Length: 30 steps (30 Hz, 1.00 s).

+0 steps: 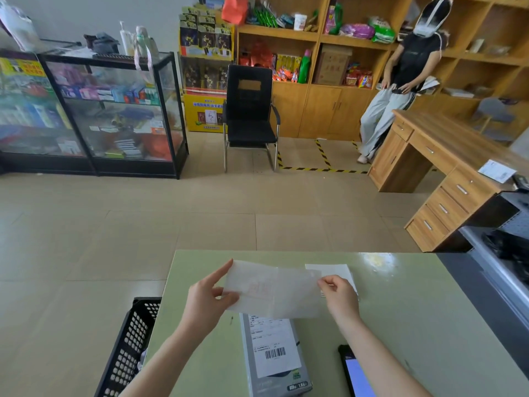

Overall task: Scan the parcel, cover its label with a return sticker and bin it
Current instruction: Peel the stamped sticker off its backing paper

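A grey parcel (274, 365) lies on the green table (400, 325) near its front edge, its white barcode label (272, 348) facing up. Above the parcel's far end I hold a translucent white return sticker sheet (274, 290) with faint red print. My left hand (209, 299) pinches its left edge, forefinger stretched up along it. My right hand (339, 296) pinches its right edge. The sheet hides the far end of the parcel.
A phone (355, 373) with a lit screen lies right of the parcel. White paper (335, 270) lies behind the sheet. A black perforated crate (128, 348) stands left of the table. A person stands by a wooden desk (446, 167) at the back right.
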### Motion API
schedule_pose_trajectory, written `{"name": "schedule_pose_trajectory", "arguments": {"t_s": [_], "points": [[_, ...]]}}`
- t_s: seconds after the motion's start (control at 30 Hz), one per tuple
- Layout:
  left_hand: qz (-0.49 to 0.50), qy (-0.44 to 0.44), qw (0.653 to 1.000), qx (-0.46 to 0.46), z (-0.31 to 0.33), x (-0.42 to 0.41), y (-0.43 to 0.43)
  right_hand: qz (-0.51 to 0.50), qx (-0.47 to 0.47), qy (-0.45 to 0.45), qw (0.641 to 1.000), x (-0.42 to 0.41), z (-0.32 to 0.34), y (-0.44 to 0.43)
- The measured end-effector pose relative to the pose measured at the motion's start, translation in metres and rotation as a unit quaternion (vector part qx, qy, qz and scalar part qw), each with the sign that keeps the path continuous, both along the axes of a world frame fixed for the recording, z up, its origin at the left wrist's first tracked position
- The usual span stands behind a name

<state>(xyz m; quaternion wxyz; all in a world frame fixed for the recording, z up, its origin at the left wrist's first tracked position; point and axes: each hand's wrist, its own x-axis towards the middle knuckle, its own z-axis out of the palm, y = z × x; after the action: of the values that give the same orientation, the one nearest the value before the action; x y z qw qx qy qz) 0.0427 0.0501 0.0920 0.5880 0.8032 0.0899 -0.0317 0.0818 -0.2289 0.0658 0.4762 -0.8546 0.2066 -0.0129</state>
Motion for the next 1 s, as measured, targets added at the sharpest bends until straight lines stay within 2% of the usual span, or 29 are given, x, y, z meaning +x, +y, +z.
{"name": "schedule_pose_trajectory", "arguments": {"t_s": [0.17,0.43,0.7,0.93,1.0], "points": [[0.004,0.016,1.0,0.023,-0.006,-0.004,0.014,-0.007,-0.052,0.03,0.998,0.002,-0.011,-0.03],[0.037,0.034,0.997,0.05,-0.013,-0.008,0.037,-0.081,-0.13,0.061,0.986,0.002,-0.025,-0.068],[0.065,0.011,0.993,0.095,-0.015,-0.016,0.028,-0.017,-0.188,0.041,0.981,-0.002,-0.049,-0.052],[0.053,-0.023,0.993,0.104,-0.026,-0.017,0.014,0.066,-0.151,0.142,0.976,-0.007,-0.077,-0.034],[0.039,-0.034,0.993,0.108,-0.027,-0.016,0.01,0.062,-0.161,0.103,0.98,-0.009,-0.074,-0.025]]}}
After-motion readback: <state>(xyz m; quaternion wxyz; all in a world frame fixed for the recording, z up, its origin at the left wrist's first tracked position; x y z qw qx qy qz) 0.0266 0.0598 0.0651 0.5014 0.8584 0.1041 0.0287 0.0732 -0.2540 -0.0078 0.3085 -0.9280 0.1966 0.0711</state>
